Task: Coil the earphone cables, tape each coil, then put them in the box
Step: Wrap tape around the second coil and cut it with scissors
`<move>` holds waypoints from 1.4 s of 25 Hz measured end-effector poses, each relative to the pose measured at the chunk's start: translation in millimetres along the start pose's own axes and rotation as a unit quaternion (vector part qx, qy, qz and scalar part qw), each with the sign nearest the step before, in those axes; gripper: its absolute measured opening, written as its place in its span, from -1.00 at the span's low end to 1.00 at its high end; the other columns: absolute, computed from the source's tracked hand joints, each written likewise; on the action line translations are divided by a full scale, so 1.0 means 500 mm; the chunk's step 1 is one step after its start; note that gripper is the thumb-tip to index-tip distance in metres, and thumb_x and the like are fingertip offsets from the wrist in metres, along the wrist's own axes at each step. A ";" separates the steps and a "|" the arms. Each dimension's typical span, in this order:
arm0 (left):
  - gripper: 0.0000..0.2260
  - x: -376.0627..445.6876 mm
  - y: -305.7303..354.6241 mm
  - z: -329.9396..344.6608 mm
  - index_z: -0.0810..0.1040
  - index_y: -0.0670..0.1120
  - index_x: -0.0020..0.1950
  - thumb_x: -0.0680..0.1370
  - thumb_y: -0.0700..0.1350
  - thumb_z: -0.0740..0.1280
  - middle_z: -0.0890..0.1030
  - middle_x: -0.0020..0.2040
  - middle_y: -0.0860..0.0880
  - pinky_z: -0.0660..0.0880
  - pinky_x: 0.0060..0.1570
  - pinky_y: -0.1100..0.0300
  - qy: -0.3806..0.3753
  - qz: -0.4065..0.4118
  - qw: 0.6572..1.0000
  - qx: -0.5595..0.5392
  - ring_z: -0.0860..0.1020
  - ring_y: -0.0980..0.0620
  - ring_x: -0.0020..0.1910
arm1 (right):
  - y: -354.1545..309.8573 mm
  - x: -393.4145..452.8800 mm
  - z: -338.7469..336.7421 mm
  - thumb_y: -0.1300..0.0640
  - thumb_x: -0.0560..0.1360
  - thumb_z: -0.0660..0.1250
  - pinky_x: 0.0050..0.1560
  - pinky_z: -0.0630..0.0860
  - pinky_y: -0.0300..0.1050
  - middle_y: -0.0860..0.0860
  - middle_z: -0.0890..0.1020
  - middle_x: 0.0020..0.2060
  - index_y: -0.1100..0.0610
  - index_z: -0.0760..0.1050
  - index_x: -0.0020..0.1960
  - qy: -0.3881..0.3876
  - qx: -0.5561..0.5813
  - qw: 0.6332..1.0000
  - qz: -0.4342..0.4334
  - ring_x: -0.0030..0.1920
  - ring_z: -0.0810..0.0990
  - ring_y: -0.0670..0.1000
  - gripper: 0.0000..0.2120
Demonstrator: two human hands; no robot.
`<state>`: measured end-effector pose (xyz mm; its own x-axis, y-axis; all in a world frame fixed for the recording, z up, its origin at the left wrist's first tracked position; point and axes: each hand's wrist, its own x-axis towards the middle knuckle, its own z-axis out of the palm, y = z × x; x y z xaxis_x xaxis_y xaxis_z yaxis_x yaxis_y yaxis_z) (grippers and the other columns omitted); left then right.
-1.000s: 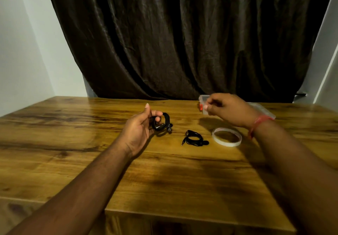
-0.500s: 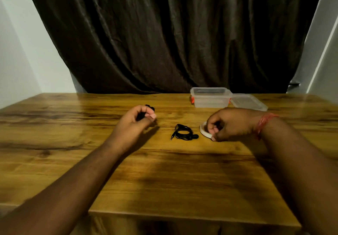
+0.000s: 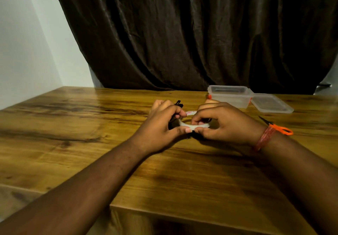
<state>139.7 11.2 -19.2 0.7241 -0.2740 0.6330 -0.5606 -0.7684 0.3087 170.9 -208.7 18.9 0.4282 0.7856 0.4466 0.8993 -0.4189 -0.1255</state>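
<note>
My left hand (image 3: 162,125) grips a coiled black earphone cable (image 3: 178,104), whose loops stick out above its fingers. Its thumb also touches the white tape roll (image 3: 184,124). My right hand (image 3: 223,125) holds that tape roll from the right, pinching its near edge with thumb and fingers. Both hands meet over the middle of the wooden table (image 3: 91,143). A second black cable coil is hidden beneath the hands; only a dark bit shows below the thumbs. The clear plastic box (image 3: 229,95) stands open at the back right.
The box's clear lid (image 3: 270,104) lies flat just right of the box. Orange-handled scissors (image 3: 279,127) lie behind my right wrist. A dark curtain hangs behind the table, with a white wall to the left. The table's front edge is near me.
My right hand went from the box down to the tape roll and picked it up. My left hand brought the coiled cable rightward, so the hands now meet at the roll.
</note>
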 end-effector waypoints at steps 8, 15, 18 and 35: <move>-0.71 -0.003 -0.012 -0.011 0.56 0.10 0.15 0.48 0.16 0.32 0.46 -0.04 0.16 0.36 0.06 0.21 0.009 -0.025 0.999 -0.039 0.36 0.11 0.10 | 0.002 -0.011 -0.010 0.14 0.37 0.39 -0.04 0.45 -0.17 -0.11 0.58 -0.22 0.02 0.62 -0.13 0.020 0.117 0.991 0.057 -0.08 0.53 -0.06 -0.91; -0.70 -0.005 -0.001 -0.015 0.62 0.10 0.12 0.50 0.18 0.27 0.45 -0.07 0.14 0.31 0.05 0.33 -0.012 -0.003 0.998 -0.057 0.36 0.08 0.09 | 0.006 -0.017 0.010 0.30 0.38 0.24 -0.21 0.40 -0.15 0.04 0.52 -0.29 0.29 0.52 -0.15 0.088 0.426 0.894 0.107 -0.25 0.45 0.02 -0.89; -0.74 -0.007 0.006 -0.015 0.65 0.05 0.09 0.52 0.14 0.30 0.46 -0.09 0.13 0.31 0.04 0.37 -0.016 -0.005 0.995 -0.097 0.38 0.10 0.08 | 0.011 -0.010 0.029 0.32 0.36 0.19 0.01 0.38 0.12 0.06 0.49 -0.29 0.22 0.54 -0.19 0.131 0.516 0.838 0.118 -0.16 0.40 0.12 -0.84; -0.90 -0.010 0.022 -0.019 0.62 0.10 -0.06 0.54 0.05 0.31 0.49 -0.10 0.14 0.45 0.16 -0.06 -0.041 -0.085 0.970 -0.226 0.43 0.06 0.09 | 0.002 -0.001 0.035 0.22 0.48 0.30 -0.13 0.46 -0.23 0.00 0.58 -0.24 0.22 0.57 -0.08 0.158 0.417 0.886 0.128 -0.17 0.54 -0.04 -0.90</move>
<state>126.3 9.3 -12.1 0.8403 -0.2244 0.4935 -0.5361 -0.4793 0.6949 173.2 -201.5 3.4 0.7005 0.4913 0.5176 0.5851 0.0199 -0.8107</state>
